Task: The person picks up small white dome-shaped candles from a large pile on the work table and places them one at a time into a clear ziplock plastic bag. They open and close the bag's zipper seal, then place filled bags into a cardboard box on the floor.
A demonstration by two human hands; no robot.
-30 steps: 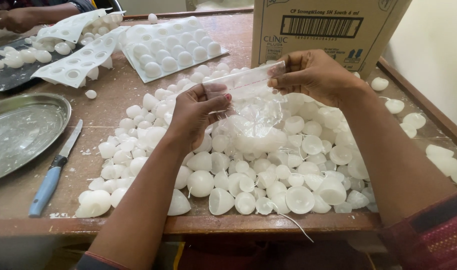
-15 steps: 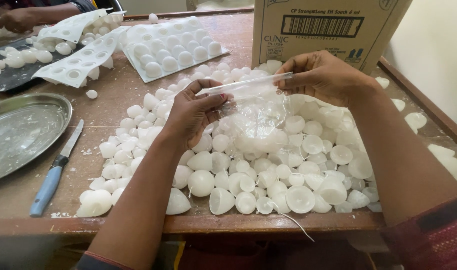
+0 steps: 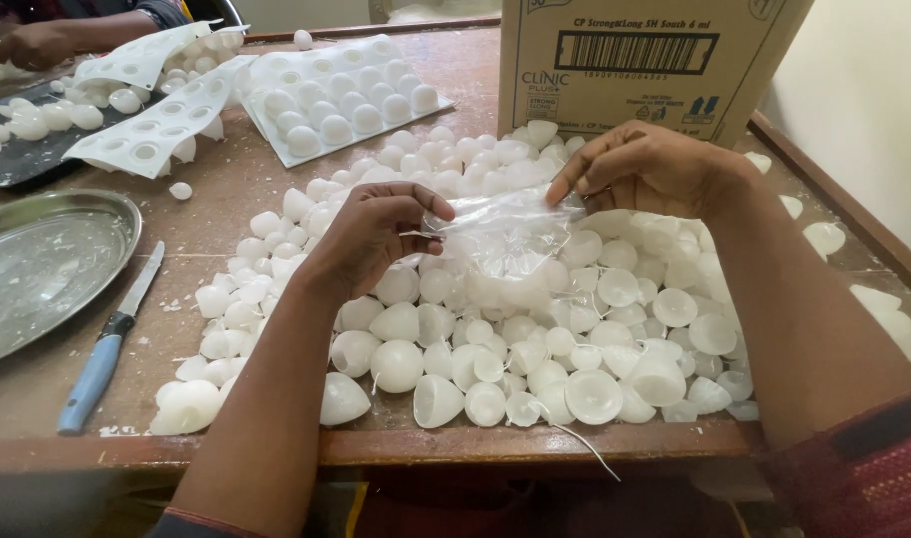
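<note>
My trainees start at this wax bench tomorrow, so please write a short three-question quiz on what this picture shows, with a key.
1. True or false: both hands grip the clear plastic bag.
2. Which tool lies beside the round steel plate? A) scissors B) blue-handled knife C) spoon
3. Fill in: behind the heap of white dome-shaped wax candles stands a cardboard ____.

Key
1. True: the left hand pinches one edge of the bag and the right hand the other, above the heap.
2. B: the blue-handled knife lies on the wooden table, just right of the plate.
3. Box: the cardboard box stands at the far side.
</note>
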